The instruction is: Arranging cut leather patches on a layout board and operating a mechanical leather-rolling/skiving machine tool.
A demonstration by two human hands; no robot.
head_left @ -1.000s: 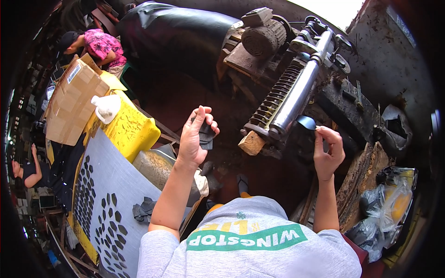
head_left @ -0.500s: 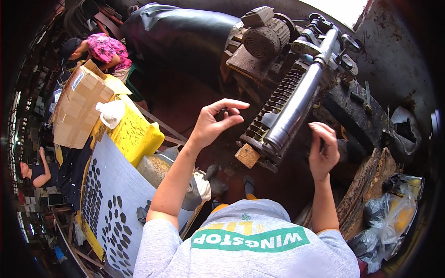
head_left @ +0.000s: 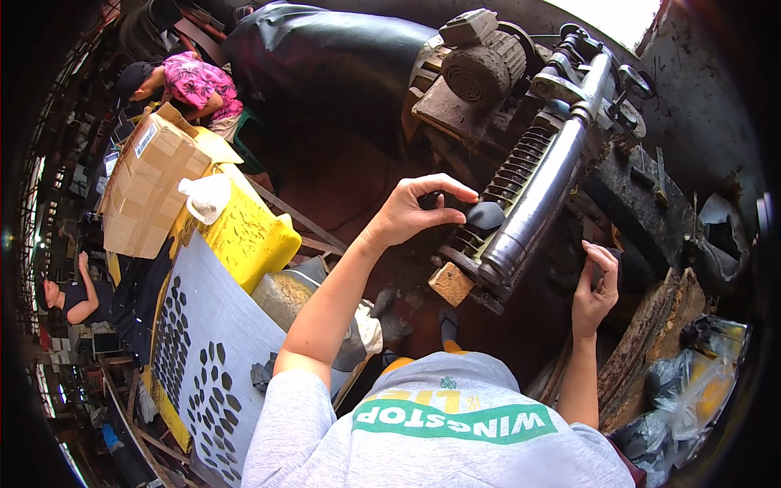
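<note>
My left hand [head_left: 423,210] is at the left side of a roller machine [head_left: 533,199], thumb and forefinger apart and the other fingers curled. Its fingertips are at the edge of a small dark flat piece [head_left: 486,215], which rests on the ribbed bed beside the shiny roller. A dark patch shows inside the curled fingers; I cannot make out what it is. Right of the roller, my right hand [head_left: 595,289] is raised with thumb and forefinger pinched together. Whatever it holds, if anything, is hidden or too small to name.
A dusty motor [head_left: 484,73] stands behind the machine, and a wooden block [head_left: 451,283] is at its near end. Left are a grey board [head_left: 264,329] bearing many dark pieces, a yellow container [head_left: 244,232] and a cardboard box [head_left: 150,187]. Rough planks [head_left: 651,346] lean right. Two people are farther left.
My left hand has moved right, up to the dark piece on the machine. The right hand's thumb and forefinger have come together. The whole view has shifted slightly.
</note>
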